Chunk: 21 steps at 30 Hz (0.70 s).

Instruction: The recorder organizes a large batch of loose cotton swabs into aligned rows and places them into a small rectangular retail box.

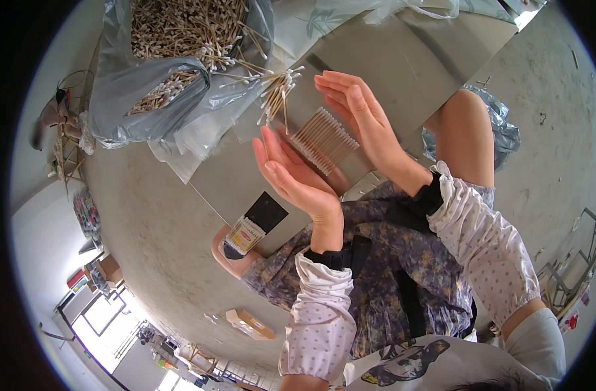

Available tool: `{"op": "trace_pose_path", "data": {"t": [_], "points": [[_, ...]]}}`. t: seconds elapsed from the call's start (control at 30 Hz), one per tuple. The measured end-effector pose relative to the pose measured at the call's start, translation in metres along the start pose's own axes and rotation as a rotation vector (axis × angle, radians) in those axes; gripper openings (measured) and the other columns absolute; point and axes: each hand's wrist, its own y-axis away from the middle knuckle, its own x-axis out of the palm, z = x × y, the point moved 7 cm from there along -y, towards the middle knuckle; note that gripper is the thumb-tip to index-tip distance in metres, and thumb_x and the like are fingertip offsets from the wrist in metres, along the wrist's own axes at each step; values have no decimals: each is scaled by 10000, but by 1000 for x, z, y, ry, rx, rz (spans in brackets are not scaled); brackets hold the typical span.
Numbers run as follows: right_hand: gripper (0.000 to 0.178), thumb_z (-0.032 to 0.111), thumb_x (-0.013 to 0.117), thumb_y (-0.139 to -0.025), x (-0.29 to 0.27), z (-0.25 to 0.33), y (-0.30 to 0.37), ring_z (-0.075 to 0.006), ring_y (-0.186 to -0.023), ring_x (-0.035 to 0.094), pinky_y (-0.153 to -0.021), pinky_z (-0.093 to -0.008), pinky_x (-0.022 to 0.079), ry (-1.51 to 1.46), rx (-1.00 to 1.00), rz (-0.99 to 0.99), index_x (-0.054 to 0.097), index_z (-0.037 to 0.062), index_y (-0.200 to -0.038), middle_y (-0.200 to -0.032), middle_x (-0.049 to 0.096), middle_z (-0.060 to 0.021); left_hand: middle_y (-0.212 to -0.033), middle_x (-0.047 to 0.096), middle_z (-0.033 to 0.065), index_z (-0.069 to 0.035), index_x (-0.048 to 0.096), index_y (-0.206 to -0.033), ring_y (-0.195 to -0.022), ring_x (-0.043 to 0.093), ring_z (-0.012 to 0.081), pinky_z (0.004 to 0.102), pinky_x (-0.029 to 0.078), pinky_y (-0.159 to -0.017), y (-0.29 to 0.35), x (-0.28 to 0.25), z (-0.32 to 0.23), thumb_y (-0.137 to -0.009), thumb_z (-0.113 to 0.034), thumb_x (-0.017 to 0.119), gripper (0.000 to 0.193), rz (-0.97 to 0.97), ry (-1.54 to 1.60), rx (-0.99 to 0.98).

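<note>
I see a flat row of cotton swabs (324, 140) pressed between my two open palms above the table (402, 65). The left hand (291, 176) and right hand (363, 117) keep fingers straight, unclenched. Loose swabs (278, 91) lie beside a grey bag (141, 98).

We see a flat row of thin wooden cotton-tipped sticks (324, 140), matt and pale brown. The crinkled grey plastic bag (125, 98) looks glossy. Our smooth grey board surface (402, 65) is dull; the floor (154, 221) is rough concrete.
</note>
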Motion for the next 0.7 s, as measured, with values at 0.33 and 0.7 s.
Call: {"op": "trace_pose_path", "data": {"t": [0.33,0.7], "points": [[542,443,369,-1067,1,-3,7,-205,-1292,485,-1077,-336,377,38,13,25,495,-9,-1338,-1344,539,-121,-1535,350,181,22,198,-1509,-1437,290,303,432,214,-1201,7,8,4,-1053,-477,303,684,9,-12,-18],[551,445,362,-1068,6,-3,3,-207,-1305,480,-1105,-344,354,127,-10,95,509,-14,-1333,-1344,548,-127,-1547,324,183,18,212,-1512,-1436,296,313,425,220,-1194,5,11,3,-1055,-485,291,684,48,-55,-4]]}}
